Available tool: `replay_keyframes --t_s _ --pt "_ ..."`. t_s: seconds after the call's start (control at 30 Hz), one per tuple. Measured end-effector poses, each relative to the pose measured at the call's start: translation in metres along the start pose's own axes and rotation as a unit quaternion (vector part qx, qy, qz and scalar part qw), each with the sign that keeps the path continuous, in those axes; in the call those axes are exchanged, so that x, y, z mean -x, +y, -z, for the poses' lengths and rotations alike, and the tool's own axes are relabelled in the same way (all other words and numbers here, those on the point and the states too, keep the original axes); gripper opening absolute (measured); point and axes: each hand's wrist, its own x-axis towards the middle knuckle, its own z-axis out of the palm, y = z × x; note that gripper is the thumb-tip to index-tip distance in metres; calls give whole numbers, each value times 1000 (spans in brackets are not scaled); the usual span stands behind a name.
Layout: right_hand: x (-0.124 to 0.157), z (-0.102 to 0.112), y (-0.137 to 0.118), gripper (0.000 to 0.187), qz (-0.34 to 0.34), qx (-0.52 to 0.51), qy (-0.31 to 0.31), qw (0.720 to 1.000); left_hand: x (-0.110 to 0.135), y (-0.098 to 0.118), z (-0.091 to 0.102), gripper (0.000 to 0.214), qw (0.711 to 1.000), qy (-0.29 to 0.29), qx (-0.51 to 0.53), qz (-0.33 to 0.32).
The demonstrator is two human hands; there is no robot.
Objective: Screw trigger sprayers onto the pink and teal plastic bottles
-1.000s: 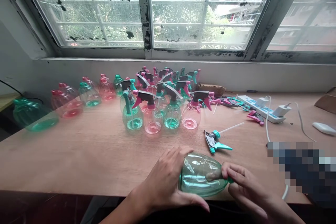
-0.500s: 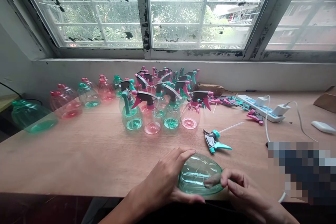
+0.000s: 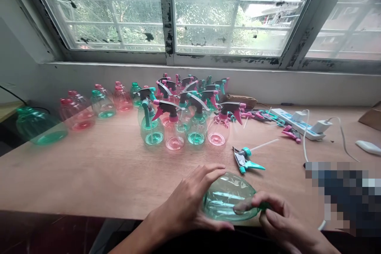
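Note:
A clear green spray bottle body lies tilted on its side at the table's front edge, its neck toward the right. My left hand wraps round its base end, thumb below and fingers above. At the neck end, my right hand is closed round the green neck, with one finger lying along the bottle's side. Just beyond the bottle rests a loose teal and black spray head with a thin white dip tube.
Several pink and green bottles with spray heads stand at mid-table. Open-necked bottles line the left. Loose spray heads, a power strip with cables and a white computer mouse lie right. A pixelated patch hides the right front.
The view has shifted slightly, moving the whole scene a little. My right hand has moved slightly right along the neck; both hands keep hold of the bottle.

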Motion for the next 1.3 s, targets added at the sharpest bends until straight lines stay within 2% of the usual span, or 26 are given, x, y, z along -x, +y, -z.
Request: replay_keyframes --t_s 0.17,0.4,0.5,0.7,0.83,0.9,0.97,1.03,1.07,1.13,1.17,1.23,1.3 --pt "-2 3 2 19 33 -31 -52 998 2 0 -3 90 998 15 -41 -34" --pt "-8 8 9 14 43 -42 -43 997 2 -1 -7 89 997 16 -59 -56" --pt "-7 4 9 15 50 -45 -16 998 1 -2 -5 88 997 13 -62 -53" --pt "-4 -5 -2 24 19 2 31 999 0 2 -2 91 999 11 -45 3" --pt "5 7 -13 36 31 43 67 996 3 3 0 94 998 27 -18 48" --pt "8 15 -21 41 46 126 111 985 5 0 1 93 996 44 -4 82" --pt "7 20 -29 44 89 255 197 942 8 -2 2 90 991 64 11 121" --pt "-3 22 -35 42 153 382 268 871 11 -5 2 88 984 87 26 156" --pt "-11 22 -36 40 182 435 277 837 12 -7 2 86 980 97 32 172" --pt "-30 20 -33 47 236 555 239 761 14 -9 2 76 974 104 44 198" --pt "-39 20 -30 55 232 605 225 728 15 -11 3 70 972 101 49 208" --pt "-55 19 -21 61 202 663 211 690 16 -14 4 65 969 90 54 222" --pt "-64 19 -12 52 195 685 206 671 16 -16 6 67 969 84 53 226"
